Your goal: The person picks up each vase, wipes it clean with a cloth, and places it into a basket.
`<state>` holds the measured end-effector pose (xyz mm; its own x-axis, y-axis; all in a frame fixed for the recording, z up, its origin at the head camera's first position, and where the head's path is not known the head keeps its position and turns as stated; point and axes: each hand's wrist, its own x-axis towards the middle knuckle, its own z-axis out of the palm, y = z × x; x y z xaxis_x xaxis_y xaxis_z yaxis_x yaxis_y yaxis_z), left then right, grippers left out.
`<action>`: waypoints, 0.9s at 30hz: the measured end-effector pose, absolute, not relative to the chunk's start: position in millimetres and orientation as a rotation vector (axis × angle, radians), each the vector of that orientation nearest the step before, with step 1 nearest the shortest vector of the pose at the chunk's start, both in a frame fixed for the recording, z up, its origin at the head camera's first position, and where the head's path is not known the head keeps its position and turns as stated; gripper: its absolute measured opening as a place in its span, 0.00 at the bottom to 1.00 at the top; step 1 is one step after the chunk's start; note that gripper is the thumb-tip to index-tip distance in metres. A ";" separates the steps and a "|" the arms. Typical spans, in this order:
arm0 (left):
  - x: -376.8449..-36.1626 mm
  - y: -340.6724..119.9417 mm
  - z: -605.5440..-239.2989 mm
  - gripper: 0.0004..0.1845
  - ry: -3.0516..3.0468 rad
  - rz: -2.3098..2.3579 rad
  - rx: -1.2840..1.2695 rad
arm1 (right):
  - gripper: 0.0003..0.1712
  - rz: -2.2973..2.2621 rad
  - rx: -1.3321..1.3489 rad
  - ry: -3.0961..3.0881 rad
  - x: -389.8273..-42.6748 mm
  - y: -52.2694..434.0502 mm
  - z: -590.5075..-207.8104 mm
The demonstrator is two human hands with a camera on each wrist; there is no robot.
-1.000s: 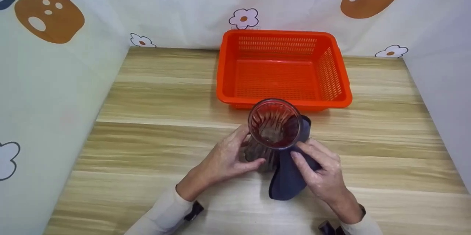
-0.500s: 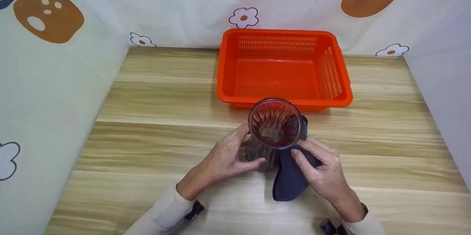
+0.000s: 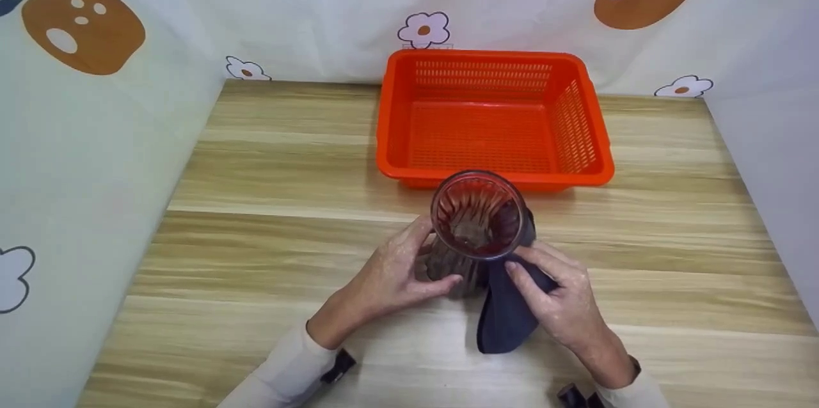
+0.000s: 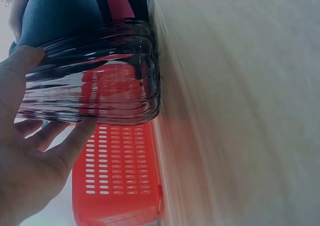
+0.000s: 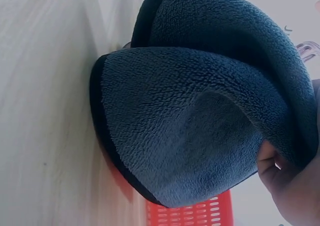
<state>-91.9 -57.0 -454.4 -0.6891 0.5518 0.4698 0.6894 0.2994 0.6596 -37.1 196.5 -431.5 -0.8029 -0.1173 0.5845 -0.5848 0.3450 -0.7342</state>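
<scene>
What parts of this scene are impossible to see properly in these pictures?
- Right hand, right wrist view: the cloth covers nearly all of it; only a fingertip shows at the edge.
- Glass, right wrist view: hidden behind the cloth.
- Glass rim, left wrist view: cut off at the left edge.
- Basket, left wrist view: partly behind the glass.
- Glass base, head view: hidden by both hands.

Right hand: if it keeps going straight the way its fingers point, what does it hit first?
Probably the dark cloth that the right hand already presses on, then the ribbed glass directly behind it. The orange basket lies farther on; depth is unclear.
</scene>
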 end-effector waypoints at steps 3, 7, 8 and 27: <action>-92.1 -57.3 -454.9 0.45 -2.412 -1.320 -1.155 | 0.22 1.458 0.609 -2.202 -37.1 197.6 -433.9; -91.6 -58.0 -454.1 0.46 -2.421 -1.286 -1.146 | 0.19 1.447 0.612 -2.234 -37.9 199.1 -436.2; -91.4 -58.1 -453.5 0.47 -2.426 -1.278 -1.142 | 0.19 1.448 0.611 -2.243 -38.0 199.7 -436.5; -87.7 -58.5 -451.9 0.45 -2.486 -1.241 -1.106 | 0.18 1.413 0.627 -2.320 -39.2 206.6 -455.7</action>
